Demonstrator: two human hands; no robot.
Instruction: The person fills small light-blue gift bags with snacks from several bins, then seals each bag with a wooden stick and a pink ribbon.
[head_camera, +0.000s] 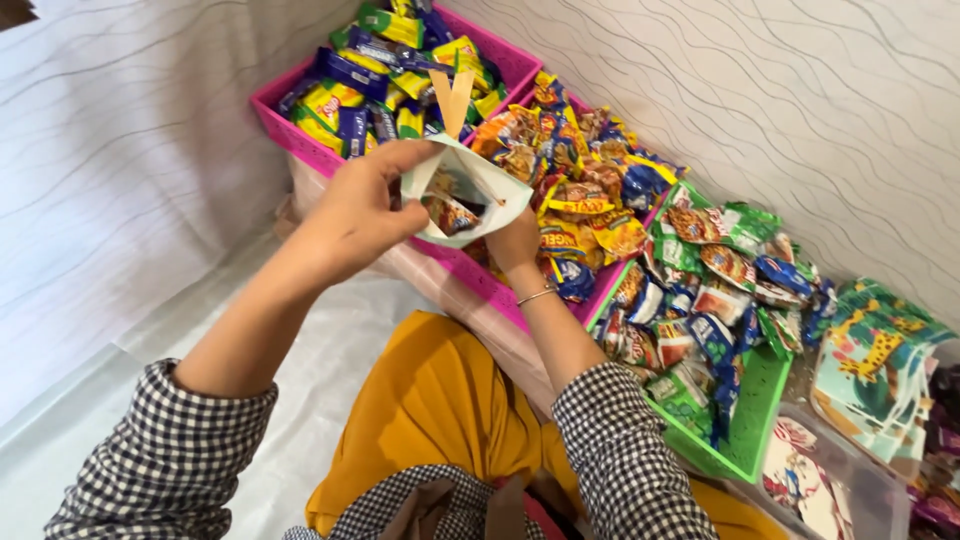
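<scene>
**Paper bag held open over the snack baskets**

Checked sleeves (170, 460) and a mustard-yellow lap (440, 420) sit nearest the lens; both forearms reach forward from there.

- Left hand (355, 215): grip pinching the near rim of a small white paper bag (470, 185), thumb and fingers pressed on the edge. Reads as pulling the mouth wide so the inside stays open.
- Right hand (512, 245): under/behind the bag, supporting its base. Fingers mostly hidden by the paper, so can't tell how the grip is set. Thin metal bangle (537, 295) on that wrist.
- Bag: in the air between both hands, just above the edge of the middle basket. Thin creased paper, mouth tilted toward the camera. One shiny wrapped snack (450, 213) visible inside.
- Two flat wooden sticks (452, 98) show just behind the bag's top; can't tell whether they sit in the bag or in the basket behind.

Around it:
- Pink plastic basket (285, 125), perforated walls, glossy blue/yellow candy bars.
- Second pink basket (500, 295), orange/yellow crinkly snack packets heaped up.
- Green plastic basket (750, 430), mixed foil pouches.
- Far right: stack of printed animal-pattern paper bags (875, 365), laid flat.

Baskets stand in a row within arm's reach.
</scene>
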